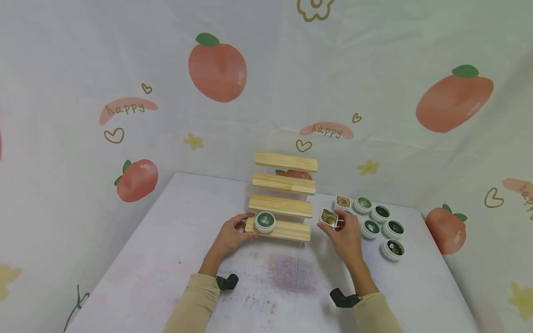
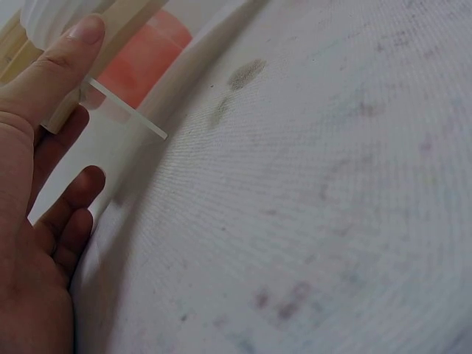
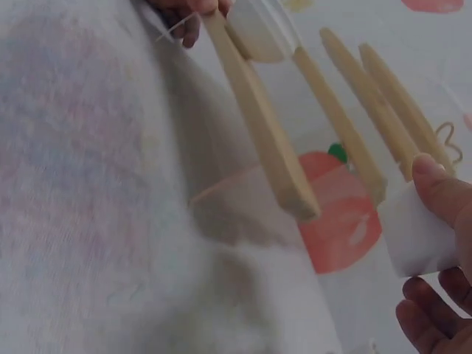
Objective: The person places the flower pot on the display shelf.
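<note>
At the left end of the lowest board of a tiered wooden shelf (image 1: 291, 230), my left hand (image 1: 229, 237) pinches the board's end between thumb (image 2: 63, 63) and fingers. Beside that hand, a round white pot with a green top (image 1: 265, 222) stands on the same board. My right hand (image 1: 349, 238) holds a small square white pot (image 1: 329, 217) with a brownish-green top, raised to the right of the shelf. In the right wrist view, thumb and fingers grip this square pot (image 3: 417, 232) by its sides.
Right of the shelf stand another square pot (image 1: 343, 201) and several round white pots (image 1: 393, 249) with green tops; one is partly hidden behind my right hand. The white tabletop (image 1: 150, 259) has purple stains. A printed cloth (image 1: 266, 115) hangs behind it.
</note>
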The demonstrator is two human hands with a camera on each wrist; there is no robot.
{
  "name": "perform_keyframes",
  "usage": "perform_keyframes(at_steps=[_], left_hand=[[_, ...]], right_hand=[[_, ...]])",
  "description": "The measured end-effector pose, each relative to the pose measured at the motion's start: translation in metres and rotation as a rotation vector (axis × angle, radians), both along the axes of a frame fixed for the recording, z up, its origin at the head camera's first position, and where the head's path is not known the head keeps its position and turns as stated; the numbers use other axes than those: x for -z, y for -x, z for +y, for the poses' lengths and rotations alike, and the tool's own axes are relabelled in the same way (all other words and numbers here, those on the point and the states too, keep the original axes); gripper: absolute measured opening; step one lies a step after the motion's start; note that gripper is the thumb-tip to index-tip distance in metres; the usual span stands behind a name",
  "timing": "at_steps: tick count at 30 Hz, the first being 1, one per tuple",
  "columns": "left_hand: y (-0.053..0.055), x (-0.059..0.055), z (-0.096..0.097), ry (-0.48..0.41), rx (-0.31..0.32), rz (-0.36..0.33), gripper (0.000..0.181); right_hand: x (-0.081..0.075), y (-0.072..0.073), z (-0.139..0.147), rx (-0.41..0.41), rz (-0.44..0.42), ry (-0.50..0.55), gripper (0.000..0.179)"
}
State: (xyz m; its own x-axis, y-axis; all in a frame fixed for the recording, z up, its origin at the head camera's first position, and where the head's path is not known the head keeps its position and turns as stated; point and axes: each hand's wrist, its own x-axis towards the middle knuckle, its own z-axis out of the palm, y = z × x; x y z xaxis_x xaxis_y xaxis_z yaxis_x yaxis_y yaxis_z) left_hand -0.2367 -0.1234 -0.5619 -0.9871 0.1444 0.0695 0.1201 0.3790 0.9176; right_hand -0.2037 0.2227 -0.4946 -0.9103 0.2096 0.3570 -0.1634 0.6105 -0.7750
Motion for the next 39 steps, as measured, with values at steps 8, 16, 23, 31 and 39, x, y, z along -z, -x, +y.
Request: perform_keyframes(at_steps=[8,16,23,31,39], left_hand=[[-0.001,0.0,0.003,0.007,-0.002,-0.011,0.063],[-0.002,-0.001,0.004,0.004,-0.006,-0.005,0.064],[-0.002,0.0,0.004,0.014,-0.012,-0.002,0.064],[-0.001,-0.002,0.003,0.01,-0.005,0.011,0.064],[-0.001,0.0,0.001,0.008,-0.022,0.002,0.063]], right_hand=[[-0.019,-0.005,-0.02,-0.052,-0.051,0.088,0.071],[-0.011,-0.009,-0.043,-0.165,-0.009,0.09,0.067],[0.002,-0.008,-0.063,-0.207,-0.022,0.101,0.068],[0.016,-0.005,-0.074,-0.191,-0.04,0.121,0.067],[0.023,-0.005,-0.082,-0.187,0.001,0.112,0.064]])
